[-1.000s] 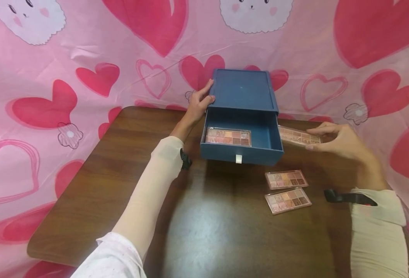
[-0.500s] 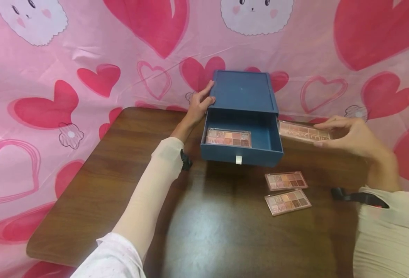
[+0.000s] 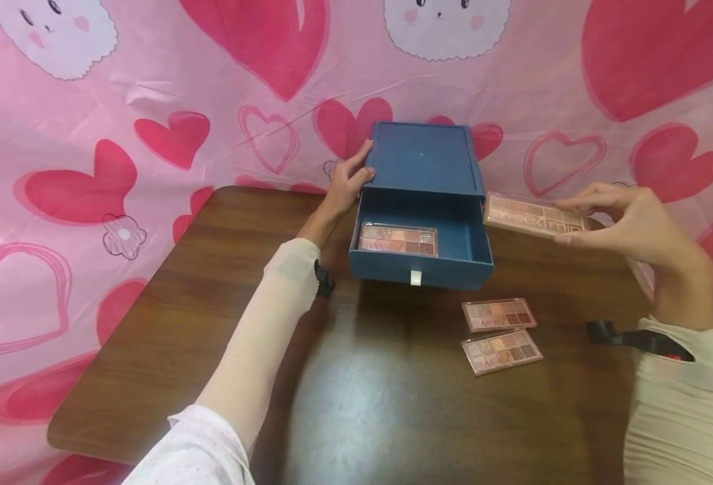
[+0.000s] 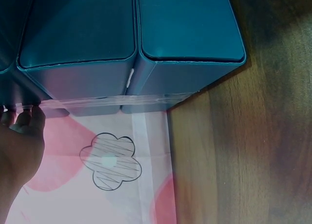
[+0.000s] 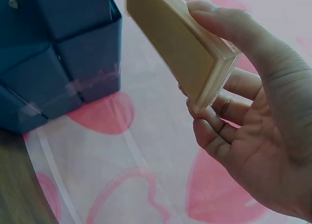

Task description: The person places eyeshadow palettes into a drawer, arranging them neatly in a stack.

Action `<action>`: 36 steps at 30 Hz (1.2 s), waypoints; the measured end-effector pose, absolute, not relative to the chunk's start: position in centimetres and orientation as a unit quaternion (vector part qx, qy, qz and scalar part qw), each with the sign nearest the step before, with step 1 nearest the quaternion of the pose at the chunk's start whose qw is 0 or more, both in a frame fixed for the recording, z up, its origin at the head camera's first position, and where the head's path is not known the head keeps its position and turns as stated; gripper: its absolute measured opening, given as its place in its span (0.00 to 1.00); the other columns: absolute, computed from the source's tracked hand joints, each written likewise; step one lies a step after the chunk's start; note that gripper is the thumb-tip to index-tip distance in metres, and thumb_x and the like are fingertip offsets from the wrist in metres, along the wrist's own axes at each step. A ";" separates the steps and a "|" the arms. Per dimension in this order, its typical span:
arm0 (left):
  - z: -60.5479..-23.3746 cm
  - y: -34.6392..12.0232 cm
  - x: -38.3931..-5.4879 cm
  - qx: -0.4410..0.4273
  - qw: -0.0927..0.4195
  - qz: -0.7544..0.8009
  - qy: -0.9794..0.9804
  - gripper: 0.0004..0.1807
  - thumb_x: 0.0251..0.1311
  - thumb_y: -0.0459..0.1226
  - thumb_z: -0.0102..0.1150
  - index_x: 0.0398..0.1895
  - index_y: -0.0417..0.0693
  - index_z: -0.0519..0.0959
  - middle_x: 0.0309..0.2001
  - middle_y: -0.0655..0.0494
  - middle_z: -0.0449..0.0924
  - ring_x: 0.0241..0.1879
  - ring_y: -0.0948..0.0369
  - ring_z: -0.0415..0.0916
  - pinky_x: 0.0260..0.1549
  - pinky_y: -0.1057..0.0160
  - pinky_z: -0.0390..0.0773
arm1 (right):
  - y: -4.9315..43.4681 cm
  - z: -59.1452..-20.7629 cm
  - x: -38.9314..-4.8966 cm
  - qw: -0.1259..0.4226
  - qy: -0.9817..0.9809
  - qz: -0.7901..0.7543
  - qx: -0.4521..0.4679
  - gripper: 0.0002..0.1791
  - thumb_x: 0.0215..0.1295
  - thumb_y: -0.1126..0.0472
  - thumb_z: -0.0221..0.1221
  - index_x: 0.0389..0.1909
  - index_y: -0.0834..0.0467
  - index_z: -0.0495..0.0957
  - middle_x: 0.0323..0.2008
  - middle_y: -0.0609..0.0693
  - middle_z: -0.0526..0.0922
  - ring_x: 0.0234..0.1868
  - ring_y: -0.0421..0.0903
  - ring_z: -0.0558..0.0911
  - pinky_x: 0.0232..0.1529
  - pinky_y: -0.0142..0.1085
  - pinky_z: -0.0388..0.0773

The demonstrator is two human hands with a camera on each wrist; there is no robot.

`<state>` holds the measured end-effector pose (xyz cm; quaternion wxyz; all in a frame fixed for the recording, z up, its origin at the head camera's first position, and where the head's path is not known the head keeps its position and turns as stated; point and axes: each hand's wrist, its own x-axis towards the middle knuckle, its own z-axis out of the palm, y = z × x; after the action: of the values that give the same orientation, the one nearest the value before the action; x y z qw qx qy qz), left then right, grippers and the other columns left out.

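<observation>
My right hand (image 3: 641, 225) pinches a clear-lidded eyeshadow palette (image 3: 534, 214) between thumb and fingers, just right of the blue drawer unit (image 3: 423, 158). The right wrist view shows the palette's plain tan underside (image 5: 173, 41), with the thumb along one edge and fingers under the other. My left hand (image 3: 349, 176) rests against the unit's upper left side. In the left wrist view its fingertips (image 4: 36, 112) touch the blue wall. The top drawer (image 3: 423, 269) is pulled out, with a palette (image 3: 398, 239) lying in its left part and bare floor on its right.
Two more palettes, an upper one (image 3: 499, 314) and a lower one (image 3: 501, 351), lie close together on the brown wooden table (image 3: 332, 404). Several stacked blue units with clear tape (image 4: 161, 100) show in the left wrist view. A pink heart-print cloth (image 3: 259, 67) hangs behind.
My right hand has raised the palette and carried it slightly right, beside the drawer, bringing its lettered face more into view. The left hand and the drawer have stayed where they were.
</observation>
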<state>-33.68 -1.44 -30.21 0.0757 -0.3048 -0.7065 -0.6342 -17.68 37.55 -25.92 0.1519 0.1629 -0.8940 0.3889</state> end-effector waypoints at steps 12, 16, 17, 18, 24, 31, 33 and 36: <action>-30.2 -1.5 -33.7 -0.302 0.076 -0.634 -0.708 0.32 0.58 0.30 0.46 0.69 0.29 0.61 0.74 0.35 0.55 0.75 0.49 0.56 0.75 0.58 0.57 | 33.5 -25.3 -18.6 0.123 -0.903 0.366 0.190 0.31 0.37 0.70 0.76 0.50 0.59 0.84 0.34 0.44 0.80 0.35 0.36 0.72 0.34 0.23 0.68; -30.2 -1.5 -33.7 -0.305 0.078 -0.631 -0.709 0.33 0.58 0.30 0.47 0.69 0.29 0.61 0.74 0.35 0.55 0.75 0.48 0.55 0.75 0.56 0.57 | 31.9 -25.3 -19.1 0.110 -0.904 0.362 0.199 0.31 0.39 0.68 0.76 0.51 0.56 0.84 0.35 0.45 0.80 0.35 0.37 0.74 0.35 0.18 0.72; -30.2 -1.5 -33.7 -0.304 0.078 -0.631 -0.710 0.33 0.58 0.30 0.47 0.69 0.29 0.61 0.74 0.35 0.55 0.75 0.48 0.55 0.75 0.56 0.57 | 31.5 -25.2 -19.2 0.103 -0.905 0.363 0.198 0.30 0.40 0.66 0.76 0.51 0.55 0.84 0.36 0.45 0.80 0.35 0.38 0.74 0.35 0.18 0.73; -30.2 -1.6 -33.7 -0.305 0.079 -0.629 -0.710 0.32 0.59 0.30 0.47 0.69 0.29 0.61 0.74 0.35 0.55 0.75 0.48 0.55 0.75 0.55 0.57 | 31.2 -25.2 -19.3 0.099 -0.906 0.361 0.197 0.30 0.41 0.65 0.76 0.52 0.54 0.84 0.37 0.45 0.80 0.35 0.37 0.74 0.35 0.18 0.73; -30.2 -1.6 -33.6 -0.306 0.079 -0.625 -0.714 0.32 0.59 0.30 0.46 0.69 0.28 0.60 0.74 0.34 0.55 0.75 0.48 0.55 0.75 0.55 0.56 | 29.1 -25.5 -19.9 0.096 -0.910 0.348 0.205 0.29 0.41 0.61 0.77 0.51 0.50 0.85 0.37 0.42 0.80 0.37 0.37 0.73 0.36 0.24 0.69; -31.2 -1.3 -34.9 -0.300 0.082 -0.633 -0.709 0.32 0.58 0.30 0.48 0.69 0.31 0.62 0.74 0.37 0.56 0.76 0.50 0.54 0.76 0.60 0.55 | 27.1 -26.0 -20.6 0.093 -0.909 0.344 0.214 0.29 0.41 0.58 0.77 0.50 0.50 0.85 0.37 0.41 0.80 0.41 0.38 0.73 0.38 0.24 0.70; -31.8 -1.2 -35.7 -0.298 0.085 -0.634 -0.709 0.32 0.59 0.30 0.48 0.70 0.33 0.62 0.74 0.39 0.56 0.76 0.52 0.54 0.76 0.60 0.54 | 26.7 -26.1 -20.7 0.092 -0.911 0.336 0.221 0.28 0.42 0.56 0.77 0.50 0.49 0.85 0.37 0.40 0.80 0.41 0.37 0.73 0.39 0.25 0.70; -32.5 -1.0 -36.4 -0.295 0.089 -0.634 -0.709 0.32 0.59 0.31 0.48 0.70 0.37 0.63 0.74 0.42 0.57 0.76 0.55 0.55 0.76 0.62 0.55 | 26.2 -26.1 -20.9 0.090 -0.917 0.309 0.235 0.28 0.43 0.54 0.77 0.50 0.49 0.85 0.37 0.39 0.81 0.39 0.37 0.73 0.35 0.27 0.70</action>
<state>-36.37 -1.05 -32.52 0.0892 -0.2948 -0.7094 -0.6340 -20.95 26.16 -26.10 0.0899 0.2348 -0.9173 0.3088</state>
